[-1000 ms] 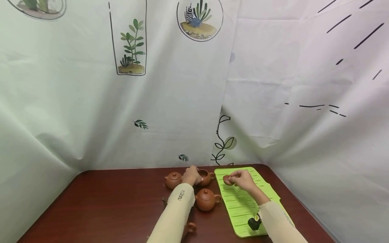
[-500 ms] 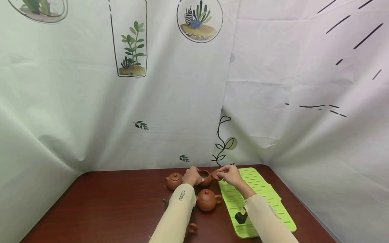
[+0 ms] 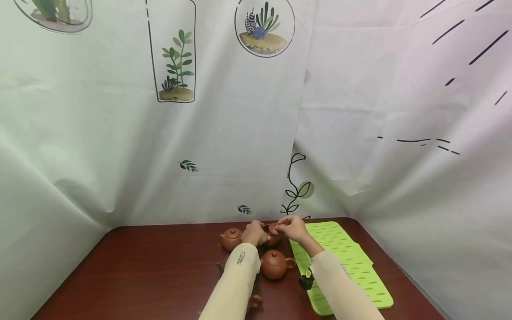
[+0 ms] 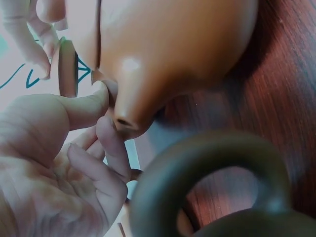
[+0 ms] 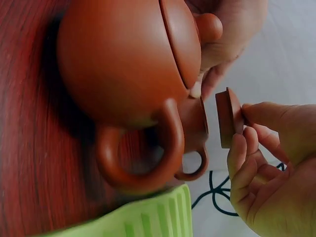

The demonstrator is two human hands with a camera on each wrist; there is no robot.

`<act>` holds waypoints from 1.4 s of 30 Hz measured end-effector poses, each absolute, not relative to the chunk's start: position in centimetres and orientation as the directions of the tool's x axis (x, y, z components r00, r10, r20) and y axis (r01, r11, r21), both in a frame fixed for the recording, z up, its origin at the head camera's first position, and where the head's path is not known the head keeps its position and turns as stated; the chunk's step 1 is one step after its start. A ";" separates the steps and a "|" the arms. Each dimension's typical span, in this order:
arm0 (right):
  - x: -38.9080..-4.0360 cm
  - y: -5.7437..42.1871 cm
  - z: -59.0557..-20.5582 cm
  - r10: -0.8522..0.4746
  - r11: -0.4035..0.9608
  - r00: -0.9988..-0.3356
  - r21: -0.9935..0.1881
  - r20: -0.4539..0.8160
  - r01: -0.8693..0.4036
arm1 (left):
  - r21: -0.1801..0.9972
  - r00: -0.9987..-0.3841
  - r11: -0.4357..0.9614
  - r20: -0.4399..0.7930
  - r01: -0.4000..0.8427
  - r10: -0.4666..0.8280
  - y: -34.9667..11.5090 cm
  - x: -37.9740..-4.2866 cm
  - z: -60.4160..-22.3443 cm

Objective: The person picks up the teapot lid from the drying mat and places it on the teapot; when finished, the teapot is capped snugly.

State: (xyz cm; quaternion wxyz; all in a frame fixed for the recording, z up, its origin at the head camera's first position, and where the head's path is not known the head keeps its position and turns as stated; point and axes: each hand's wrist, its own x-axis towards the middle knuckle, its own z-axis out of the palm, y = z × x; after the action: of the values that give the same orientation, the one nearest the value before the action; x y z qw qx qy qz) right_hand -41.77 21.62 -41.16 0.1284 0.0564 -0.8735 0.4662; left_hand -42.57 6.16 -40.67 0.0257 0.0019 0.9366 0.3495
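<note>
My right hand (image 3: 295,228) pinches a round reddish-brown teapot lid (image 5: 230,118) between thumb and fingers. The lid is tilted over the mouth of a lidless clay teapot (image 3: 274,241) at the back of the table, a small gap still between them in the right wrist view. My left hand (image 3: 256,233) holds that teapot at its left side, with thumb and fingertips pinching a part mostly hidden behind a nearer teapot's spout in the left wrist view. This nearer lidded teapot (image 3: 274,266) stands in front of the lidless one.
Another lidded teapot (image 3: 232,240) stands left of my left hand. A dark teapot's handle (image 4: 163,173) shows close to the left wrist. Another reddish handle (image 3: 256,301) peeks out beside the left sleeve. A green ridged mat (image 3: 348,253) lies at right; a white curtain hangs behind.
My right hand has carried the lid leftward from above the green mat to the lidless teapot's mouth. My left hand has stayed at that teapot.
</note>
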 end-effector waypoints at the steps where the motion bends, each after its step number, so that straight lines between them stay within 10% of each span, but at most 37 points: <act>1: -41.9 21.5 -41.2 0.015 0.565 -0.960 -0.794 0.280 -0.223 | 0.652 -0.999 0.758 -0.048 -0.014 0.023 6.2 -42.5 -40.7; 32: -43.6 19.8 -42.5 0.016 0.566 -0.952 -0.788 0.306 -0.244 | 0.656 -0.994 0.748 0.048 0.103 0.095 5.0 -42.4 -38.7; 42: -41.0 19.4 -39.6 -0.034 0.399 -0.940 -0.857 0.341 -0.325 | 0.865 -0.963 0.430 0.197 0.258 0.182 1.7 -39.7 -34.7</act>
State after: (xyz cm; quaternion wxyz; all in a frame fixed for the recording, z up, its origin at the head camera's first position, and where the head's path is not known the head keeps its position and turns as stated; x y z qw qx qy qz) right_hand -41.00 19.45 -39.64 0.1355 0.1088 -0.8253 0.5373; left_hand -39.65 1.65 -34.71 -0.0364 0.1304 0.8448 0.5177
